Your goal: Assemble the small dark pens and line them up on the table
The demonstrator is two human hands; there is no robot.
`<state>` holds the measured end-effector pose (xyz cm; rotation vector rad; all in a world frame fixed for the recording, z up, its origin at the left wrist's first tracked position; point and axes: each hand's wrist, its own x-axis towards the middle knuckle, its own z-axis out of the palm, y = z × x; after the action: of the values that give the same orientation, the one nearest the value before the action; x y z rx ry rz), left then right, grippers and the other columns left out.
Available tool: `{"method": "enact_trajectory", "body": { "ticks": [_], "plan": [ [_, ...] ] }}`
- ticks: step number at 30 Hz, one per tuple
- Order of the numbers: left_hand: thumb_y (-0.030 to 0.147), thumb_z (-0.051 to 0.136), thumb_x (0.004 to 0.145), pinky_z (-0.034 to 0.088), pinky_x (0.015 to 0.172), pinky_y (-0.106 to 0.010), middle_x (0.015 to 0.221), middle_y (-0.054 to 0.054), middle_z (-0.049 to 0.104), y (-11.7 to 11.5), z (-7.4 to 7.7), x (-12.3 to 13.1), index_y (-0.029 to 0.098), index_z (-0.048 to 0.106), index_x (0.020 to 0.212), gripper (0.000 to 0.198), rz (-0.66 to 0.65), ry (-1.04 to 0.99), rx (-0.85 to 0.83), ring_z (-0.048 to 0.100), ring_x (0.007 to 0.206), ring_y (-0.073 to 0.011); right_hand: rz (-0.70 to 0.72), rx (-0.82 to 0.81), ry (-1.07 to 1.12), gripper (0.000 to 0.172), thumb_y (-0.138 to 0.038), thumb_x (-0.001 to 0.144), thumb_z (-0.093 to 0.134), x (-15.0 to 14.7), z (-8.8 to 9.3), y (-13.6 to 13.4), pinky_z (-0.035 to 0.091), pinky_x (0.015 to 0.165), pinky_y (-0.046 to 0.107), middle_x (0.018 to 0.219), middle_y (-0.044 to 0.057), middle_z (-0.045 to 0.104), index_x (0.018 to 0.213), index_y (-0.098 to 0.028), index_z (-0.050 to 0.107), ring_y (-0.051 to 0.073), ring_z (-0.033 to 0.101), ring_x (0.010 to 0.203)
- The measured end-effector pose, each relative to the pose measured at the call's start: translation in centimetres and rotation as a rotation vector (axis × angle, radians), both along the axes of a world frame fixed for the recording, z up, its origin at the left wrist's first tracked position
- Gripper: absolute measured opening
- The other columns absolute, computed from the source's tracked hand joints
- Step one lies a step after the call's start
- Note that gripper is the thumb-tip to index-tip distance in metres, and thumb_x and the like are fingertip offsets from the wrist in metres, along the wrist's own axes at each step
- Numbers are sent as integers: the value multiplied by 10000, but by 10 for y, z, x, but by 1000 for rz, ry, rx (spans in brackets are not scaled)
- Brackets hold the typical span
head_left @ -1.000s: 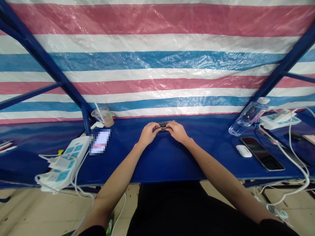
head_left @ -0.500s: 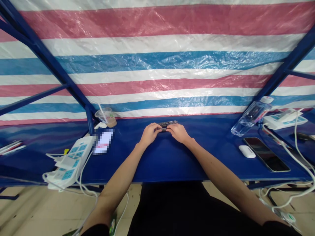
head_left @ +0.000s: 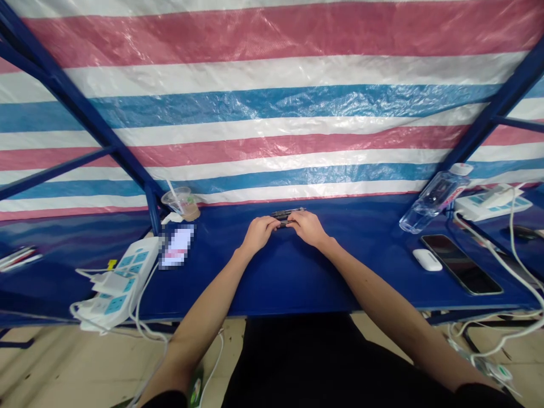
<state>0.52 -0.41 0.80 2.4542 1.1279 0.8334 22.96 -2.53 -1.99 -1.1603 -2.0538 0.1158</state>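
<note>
Near the back of the blue table, both my hands pinch a slim black pen from its two ends. My left hand is closed on the left end, thumb and fingertips together. On the right end, my right hand is closed in the same way. Just behind the held pen lie several dark pens side by side, parallel to the table's back edge. My fingers partly cover the held pen, and its finer details are too small to make out.
To the left are a plastic cup, a blurred-out phone and a power strip with cables. At right stand a water bottle, a white earbud case, a black phone and another power strip. Striped sheeting hangs behind.
My hands stay almost in place on the pen, with only small finger shifts. The pens behind it show slightly more on the left side. The view has tilted a little.
</note>
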Motion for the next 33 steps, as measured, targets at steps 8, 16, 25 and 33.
{"method": "enact_trajectory", "body": {
  "ticks": [8, 16, 25, 33],
  "plan": [
    [369, 555, 1061, 490, 901, -337, 978, -46, 782, -4, 4, 0, 233, 787, 1021, 272, 153, -88, 139, 709, 906, -217, -72, -149, 556, 443, -679, 885, 716, 3, 11, 3, 484, 836, 401, 834, 65, 773, 823, -242, 748, 262, 667, 802],
    [384, 577, 1051, 512, 895, -328, 969, -60, 751, -2, 2, 1, 207, 763, 1004, 261, 129, -191, 172, 681, 927, -212, 299, -680, 1265, 712, -837, 955, 400, 12, 21, 6, 467, 565, 326, 713, 62, 657, 989, -199, 714, 181, 533, 560],
    [380, 574, 1055, 525, 882, -324, 1002, -56, 745, 0, -2, 3, 205, 728, 1048, 233, 84, -229, 165, 679, 918, -203, 630, -973, 1509, 282, -478, 985, 673, 16, 14, 2, 240, 396, 189, 651, -34, 493, 887, -219, 614, 93, 337, 486],
    [376, 564, 1060, 513, 917, -340, 1020, -59, 741, 2, -1, -1, 211, 725, 1064, 231, 99, -200, 195, 660, 964, -217, 728, -1028, 1391, 275, -434, 942, 731, 17, 8, -4, 217, 401, 160, 651, -63, 415, 892, -231, 552, 79, 286, 492]
  ]
}}
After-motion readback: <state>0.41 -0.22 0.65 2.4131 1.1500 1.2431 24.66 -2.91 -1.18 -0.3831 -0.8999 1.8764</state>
